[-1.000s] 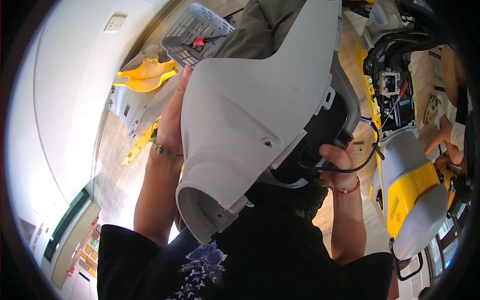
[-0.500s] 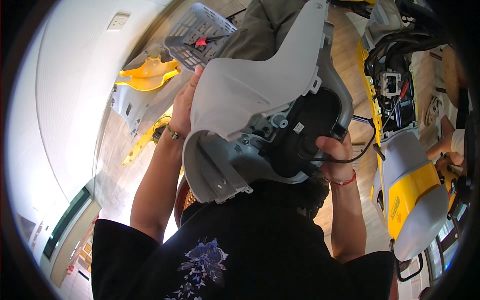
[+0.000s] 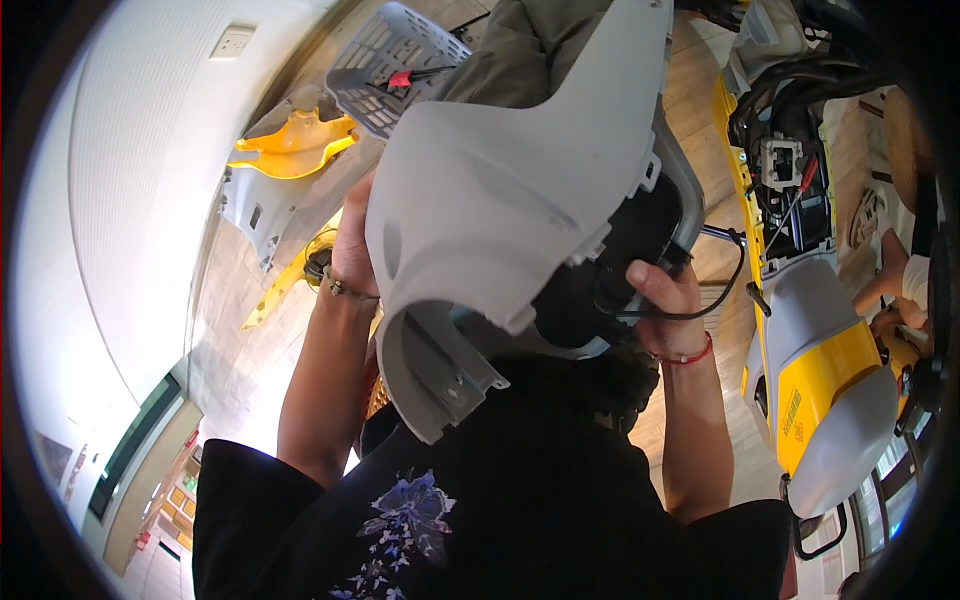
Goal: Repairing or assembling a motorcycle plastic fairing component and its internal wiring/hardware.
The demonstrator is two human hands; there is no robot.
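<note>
From where I stood, the piece in hand was a grey plastic cover (image 3: 500, 200), held up off the floor (image 3: 222, 330) in the middle of the frame, with a black inner part (image 3: 645, 225) showing at its right edge. The step looked like handling the two as one. The left hand (image 3: 355, 235) lay against the cover's left edge; its fingers were hidden, so I couldn't tell how that grip was set. The right hand (image 3: 668, 300) had its grip clamped on the black part, thumb on top. Any next move seemed to call for steady support from both sides.

A black cable (image 3: 740, 272) looped out beside the right hand and could snag. The cover itself blocked much of the inner part from sight. At upper left sat a basket (image 3: 375, 108) and a yellow panel (image 3: 300, 150); down the right side stood a yellow-and-grey scooter (image 3: 825, 390) with a screwdriver (image 3: 808, 176) on it, and a co-worker's arm (image 3: 880, 287) near it.
</note>
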